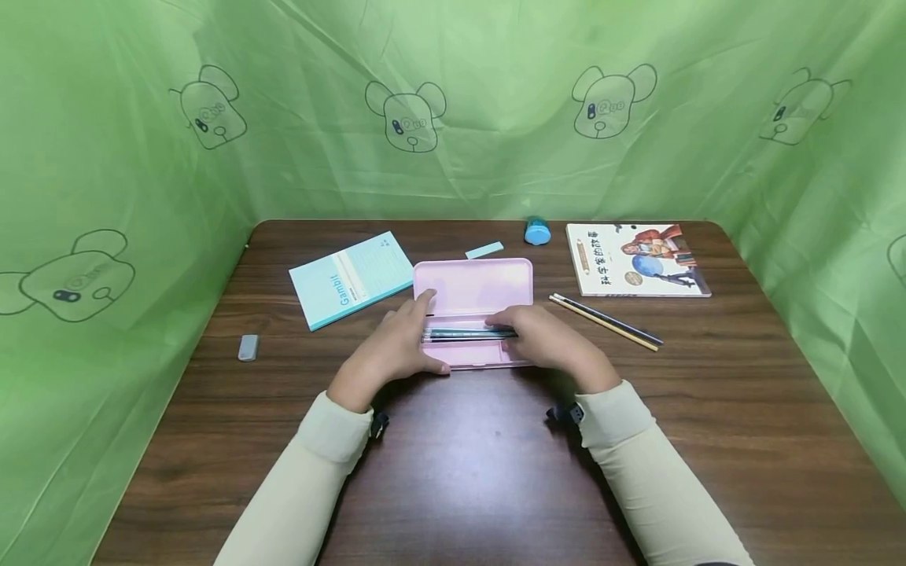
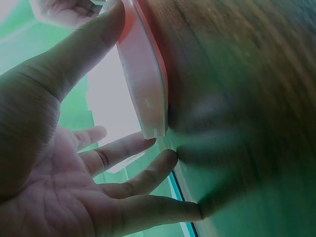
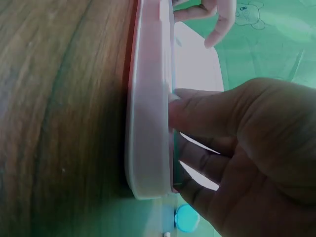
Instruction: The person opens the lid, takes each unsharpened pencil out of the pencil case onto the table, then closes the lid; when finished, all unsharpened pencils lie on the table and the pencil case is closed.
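A pink pencil case (image 1: 473, 288) lies with its lid raised in the middle of the table. Several pencils (image 1: 463, 334) rest lengthwise in its tray. At the case's left end is my left hand (image 1: 396, 343), fingers spread, thumb on the front edge. Its other fingertips reach the case's rear corner and the tabletop in the left wrist view. My right hand (image 1: 543, 338) dips into the tray's right end, pinching the pencils' ends between thumb and fingers. In the right wrist view the thumb overlaps the rim of the case (image 3: 148, 108), and the fingertips are partly hidden.
Behind the case lie a light blue notebook (image 1: 351, 279), a pale blue strip (image 1: 484, 251) and a blue round container (image 1: 537, 231). Two pencils (image 1: 605, 321) and a picture book (image 1: 637, 259) are to the right. A grey eraser (image 1: 248, 347) sits far left.
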The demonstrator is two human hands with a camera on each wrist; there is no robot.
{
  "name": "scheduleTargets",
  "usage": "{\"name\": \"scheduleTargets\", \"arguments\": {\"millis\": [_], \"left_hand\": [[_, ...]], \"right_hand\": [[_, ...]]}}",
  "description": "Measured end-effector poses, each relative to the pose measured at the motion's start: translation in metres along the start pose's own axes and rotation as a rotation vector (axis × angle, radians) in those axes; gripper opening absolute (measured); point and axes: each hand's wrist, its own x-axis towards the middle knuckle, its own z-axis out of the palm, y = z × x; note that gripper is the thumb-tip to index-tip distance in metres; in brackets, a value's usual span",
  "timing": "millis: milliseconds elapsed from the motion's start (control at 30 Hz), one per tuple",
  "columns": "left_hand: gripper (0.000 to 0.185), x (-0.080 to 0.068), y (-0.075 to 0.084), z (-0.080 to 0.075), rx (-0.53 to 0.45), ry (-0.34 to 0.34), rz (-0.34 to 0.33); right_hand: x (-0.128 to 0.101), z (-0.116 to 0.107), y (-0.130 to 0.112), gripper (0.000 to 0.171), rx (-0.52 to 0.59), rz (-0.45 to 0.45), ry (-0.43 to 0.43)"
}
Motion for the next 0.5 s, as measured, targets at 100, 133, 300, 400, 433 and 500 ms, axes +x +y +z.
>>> {"name": "scheduleTargets", "arguments": {"millis": [100, 133, 300, 400, 433, 500], "left_hand": [[0.135, 0.0, 0.0, 0.0, 0.002, 0.001, 0.004], [0.135, 0.0, 0.0, 0.0, 0.001, 0.0, 0.006], [0.136, 0.0, 0.001, 0.0, -0.009, -0.005, 0.003], [0.135, -0.001, 0.001, 0.0, -0.007, -0.003, -0.004], [0.135, -0.001, 0.002, -0.001, -0.004, -0.001, -0.003], [0.135, -0.001, 0.001, 0.0, 0.005, 0.004, 0.0]], "right_hand": [[0.0, 0.001, 0.002, 0.04, 0.018, 0.011, 0.013], [0.0, 0.001, 0.003, 0.039, 0.031, 0.019, 0.017], [-0.002, -0.002, 0.007, 0.032, 0.106, 0.048, 0.042], [-0.003, -0.004, 0.01, 0.029, 0.158, 0.063, 0.055], [-0.004, -0.006, 0.011, 0.028, 0.179, 0.068, 0.061], [-0.007, -0.011, 0.015, 0.025, 0.215, 0.084, 0.083]]}}
